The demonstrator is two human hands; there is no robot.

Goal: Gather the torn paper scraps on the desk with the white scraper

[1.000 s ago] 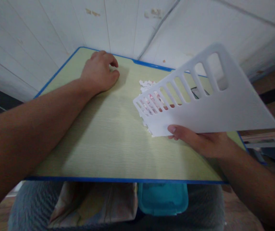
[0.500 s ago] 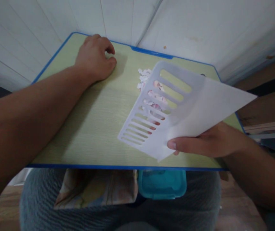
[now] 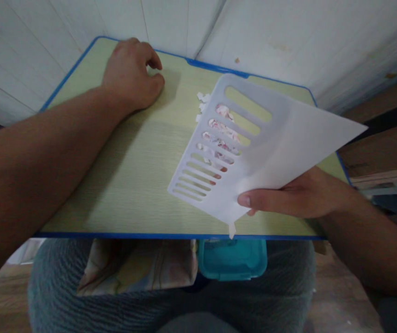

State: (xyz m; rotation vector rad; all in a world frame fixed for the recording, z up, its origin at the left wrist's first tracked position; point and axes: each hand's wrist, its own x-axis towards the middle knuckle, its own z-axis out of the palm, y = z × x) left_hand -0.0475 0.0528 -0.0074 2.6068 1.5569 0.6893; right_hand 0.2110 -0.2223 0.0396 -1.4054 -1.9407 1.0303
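My right hand grips a slotted white plastic sheet, thumb on its near face and the other fingers mostly hidden behind. The sheet is tilted above the table, its row of slots along the left side. Through the slots shows a heap of torn paper scraps, white with some pinkish print. By the sheet's lower corner is a small white scrap; I cannot tell whether it touches the sheet. My left hand rests at the table's far left, fingers loosely curled, a gap between thumb and forefinger, nothing visible in it.
The pale table has a blue edge and stands against a white panelled wall with a cable. Below the near edge, on my lap, are a patterned cloth pouch and a teal plastic container. Cardboard boxes stand at the right.
The whole view has shifted slightly, and the hands, sheet and table appear a little higher. A small white scrap now shows at the sheet's lower corner. Both hands keep their pose.
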